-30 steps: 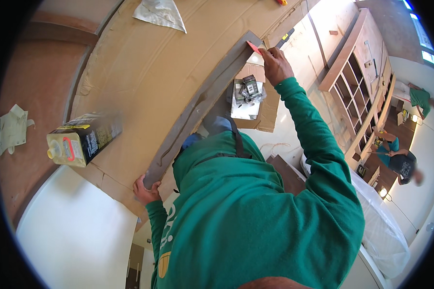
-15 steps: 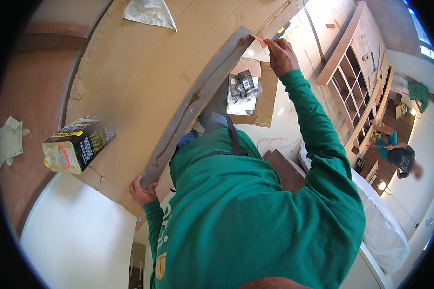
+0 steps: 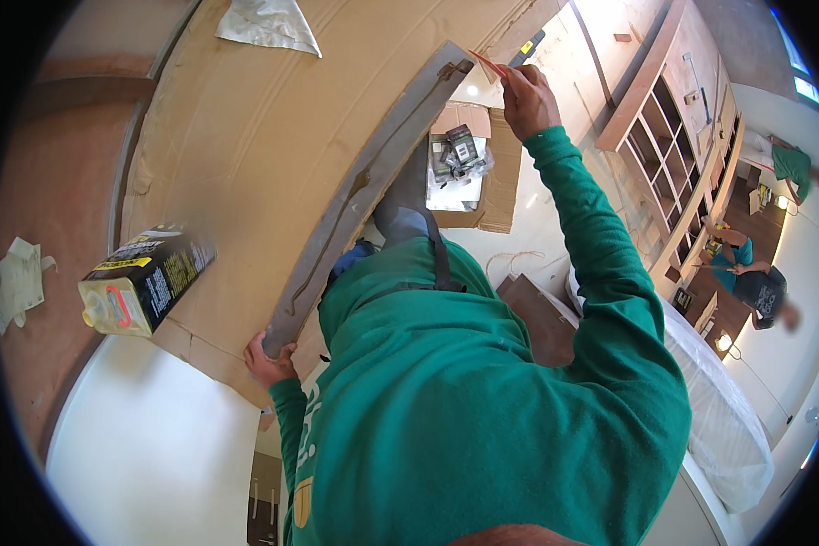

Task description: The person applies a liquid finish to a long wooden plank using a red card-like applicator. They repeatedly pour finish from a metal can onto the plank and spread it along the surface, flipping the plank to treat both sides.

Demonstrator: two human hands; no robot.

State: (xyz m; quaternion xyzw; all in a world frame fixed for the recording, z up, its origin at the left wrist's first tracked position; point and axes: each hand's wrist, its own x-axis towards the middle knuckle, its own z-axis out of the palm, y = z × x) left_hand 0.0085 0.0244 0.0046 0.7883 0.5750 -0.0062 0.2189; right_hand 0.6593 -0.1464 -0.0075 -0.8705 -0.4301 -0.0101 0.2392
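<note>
A long grey strip [image 3: 335,223] lies slantwise along the edge of a cardboard sheet [image 3: 246,136]. A wavy brown line of glue-like paste [image 3: 362,180] runs along its face, with a thicker dab at the far end. My left hand [image 3: 270,362] grips the strip's near end, thumb and fingers on opposite sides. Pinched in my right hand [image 3: 530,102] is a thin flat orange-red spreader [image 3: 488,64], its tip just off the strip's far end. On the cardboard at the left is a black-and-yellow can [image 3: 146,278] with a spout cap.
A silvery scrap sheet [image 3: 266,23] lies at the cardboard's far edge. Below the strip's far end sits an open carton [image 3: 496,182] with small packages. To the right stand a wooden compartment frame [image 3: 669,146] and a plastic-wrapped item [image 3: 719,409]. Two other people work at far right.
My right hand has shifted slightly left and up with the spreader, now lifted just off the strip. A thicker dab of paste shows at the strip's far end. My left hand keeps its grip.
</note>
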